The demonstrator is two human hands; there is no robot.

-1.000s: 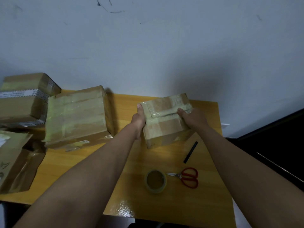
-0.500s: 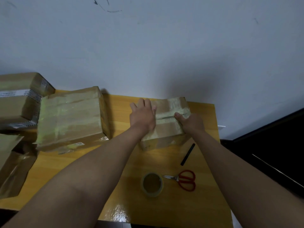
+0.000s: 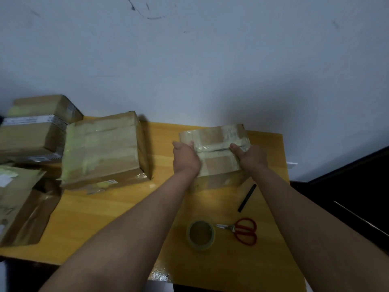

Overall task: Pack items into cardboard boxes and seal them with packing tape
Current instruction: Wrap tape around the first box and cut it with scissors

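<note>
Spanning the view, the yellow table (image 3: 117, 209) carries a large taped box (image 3: 103, 148) at its far-left edge; the small taped box (image 3: 216, 152) sits near the far-right corner, gripped by the left hand (image 3: 185, 159) and right hand (image 3: 250, 157) at opposite sides; nearer lie the tape roll (image 3: 201, 234), red scissors (image 3: 242, 230) and a black strip (image 3: 246, 198).

Four cardboard boxes (image 3: 214, 142) (image 3: 103, 148) (image 3: 31, 131) (image 3: 19, 205); one tape roll (image 3: 201, 234); one scissors (image 3: 242, 230); one black strip (image 3: 247, 198); two hands (image 3: 185, 159) (image 3: 250, 157).

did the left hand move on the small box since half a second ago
Yes. The left hand slid from flat on the small box top to its left edge, toward the big taped box.
</note>
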